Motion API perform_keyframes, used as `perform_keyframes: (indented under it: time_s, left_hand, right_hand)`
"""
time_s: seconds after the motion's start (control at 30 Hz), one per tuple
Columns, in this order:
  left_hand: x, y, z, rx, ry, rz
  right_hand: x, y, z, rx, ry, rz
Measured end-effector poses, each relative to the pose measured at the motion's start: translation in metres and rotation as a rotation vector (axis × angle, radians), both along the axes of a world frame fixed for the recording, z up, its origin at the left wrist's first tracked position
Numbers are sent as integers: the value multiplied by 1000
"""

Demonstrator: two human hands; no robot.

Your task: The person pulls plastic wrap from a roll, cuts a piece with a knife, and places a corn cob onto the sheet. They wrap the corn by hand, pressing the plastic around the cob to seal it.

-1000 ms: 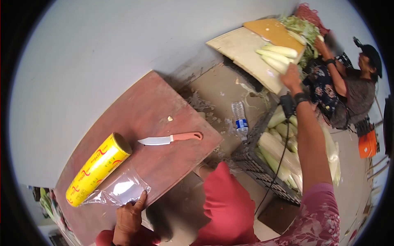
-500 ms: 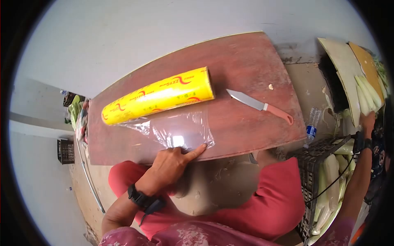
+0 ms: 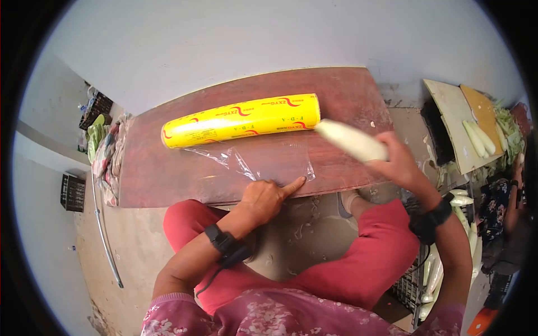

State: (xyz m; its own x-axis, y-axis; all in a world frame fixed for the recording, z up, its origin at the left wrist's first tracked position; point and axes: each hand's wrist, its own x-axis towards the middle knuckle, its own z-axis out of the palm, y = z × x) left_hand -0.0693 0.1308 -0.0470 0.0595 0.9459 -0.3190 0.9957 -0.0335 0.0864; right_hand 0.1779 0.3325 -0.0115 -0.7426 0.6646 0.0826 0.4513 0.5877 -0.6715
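Observation:
My left hand [image 3: 262, 201] is at the table's near edge, holding the free end of the clear plastic film [image 3: 274, 162], one finger stretched to its right corner. That film comes off a yellow printed roll [image 3: 241, 120] lying across the reddish table [image 3: 151, 185]. Gripped in my right hand [image 3: 400, 162] is a long pale vegetable [image 3: 353, 143], raised over the table's right part, its tip near the roll's right end. The knife is not visible.
Low at right, a black crate [image 3: 406, 288] holds wrapped pale vegetables [image 3: 434, 274]. Beyond it, more vegetables [image 3: 479, 137] lie on a board [image 3: 448, 120]. Another person's arm [image 3: 514, 196] shows at far right. Bundled cloth [image 3: 115, 159] touches the table's left side.
My right hand has come from the board at right to above the table, bringing a pale vegetable. My left hand stays on the film's end. The view has shifted, and the knife is no longer seen.

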Motion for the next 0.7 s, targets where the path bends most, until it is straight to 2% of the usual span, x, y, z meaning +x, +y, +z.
perform_keyframes:
  time_s: [0.07, 0.17, 0.3, 0.37, 0.47, 0.7]
  left_hand:
    - [-1, -2, 2, -12, -23, 22]
    - [-2, -6, 1, 10, -44, 22]
    - [-10, -9, -17, 134, -124, -14]
    - [-10, -9, -13, 115, -144, -2]
    - [-9, -8, -18, 115, -132, 2]
    - [-9, -9, -22, 161, -111, -18]
  right_hand:
    - [-44, -9, 8, 10, 6, 159]
    - [-96, -27, 14, -98, -55, 142]
    - [-136, -50, -10, -35, -100, 154]
    - [-142, -66, -23, 3, -122, 118]
    - [-143, -76, -64, 73, 28, 93]
    - [-139, -87, -69, 127, 180, 206]
